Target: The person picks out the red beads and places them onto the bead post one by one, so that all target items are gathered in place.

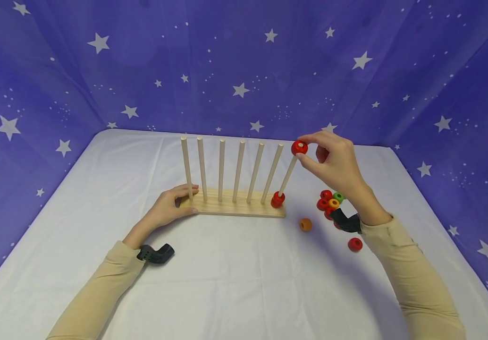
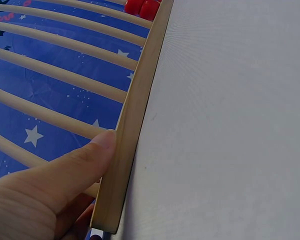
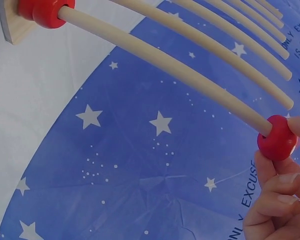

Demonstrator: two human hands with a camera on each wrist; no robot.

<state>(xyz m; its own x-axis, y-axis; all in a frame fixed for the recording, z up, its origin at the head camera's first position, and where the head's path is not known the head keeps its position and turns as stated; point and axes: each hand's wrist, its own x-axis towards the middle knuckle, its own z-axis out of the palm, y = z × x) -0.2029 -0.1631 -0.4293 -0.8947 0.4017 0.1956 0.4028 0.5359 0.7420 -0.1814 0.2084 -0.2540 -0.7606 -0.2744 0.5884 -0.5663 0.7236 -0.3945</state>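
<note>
One glossy red bead (image 1: 298, 150) sat at the very top of the rightmost dowel (image 1: 288, 175), whose pale tip showed in its hole. The right hand (image 1: 335, 162) had it pinched between thumb and fingers, coming in from about four o'clock. To my eye it was painted wood: light, hard, unlikely to break, though the smooth finish could have let it slip. The rounded sides looked the place to hold it, with fingertips clear of the hole.

Around seven o'clock from it, two red beads (image 1: 278, 199) were stacked at the dowel's foot. Six bare dowels (image 1: 238, 172) ran off toward nine. They looked stiff, but long enough to lever the flat wooden base (image 1: 231, 208) if pushed sideways. Its far end, near eight o'clock, was gripped by the left hand (image 1: 169, 204), thumb along the front edge, a sensible place to steady it.

An orange bead (image 1: 305, 225) lay at six, a mixed bead cluster (image 1: 333, 203) and a lone red bead (image 1: 355, 244) toward five, all on a white tablecloth (image 1: 227, 283).
</note>
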